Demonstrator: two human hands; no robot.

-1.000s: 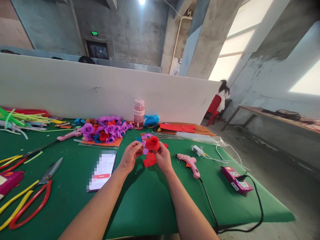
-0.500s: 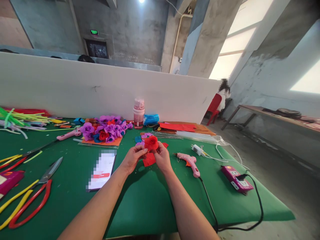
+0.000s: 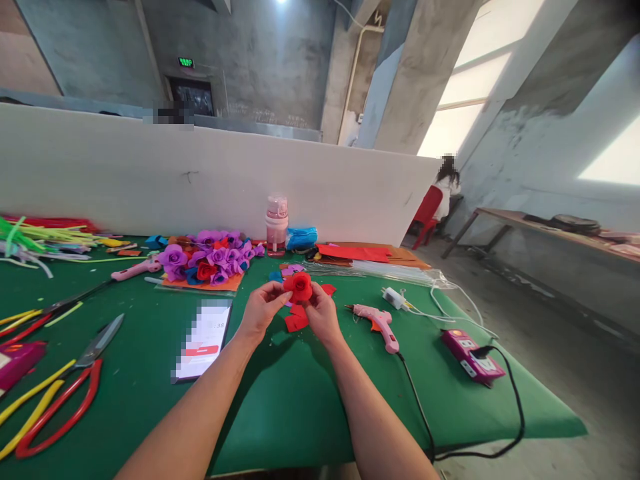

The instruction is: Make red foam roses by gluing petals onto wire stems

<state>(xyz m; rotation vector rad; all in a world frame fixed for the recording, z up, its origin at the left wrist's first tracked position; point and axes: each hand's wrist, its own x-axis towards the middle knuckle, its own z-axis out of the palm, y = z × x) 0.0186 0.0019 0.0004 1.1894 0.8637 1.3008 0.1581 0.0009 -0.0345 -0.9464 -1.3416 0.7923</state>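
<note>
A red felt rose (image 3: 299, 286) is held above the green table (image 3: 300, 413), pinched between both hands. My left hand (image 3: 261, 311) grips its left side with fingertips closed on the petals. My right hand (image 3: 323, 316) holds it from the right and below, fingers curled round its base. Loose red felt petals (image 3: 296, 321) lie on the cloth just under the hands.
A pink glue gun (image 3: 381, 326) lies right of my hands, its black cord running to a magenta power strip (image 3: 472, 365). A phone (image 3: 203, 339) and red-handled scissors (image 3: 70, 393) lie to the left. Purple and red finished roses (image 3: 207, 258) and a pink bottle (image 3: 277, 226) stand behind. A person sits far right.
The hands have turned the rose slightly and shifted a little left. My left fingers moved from beside it onto its petals.
</note>
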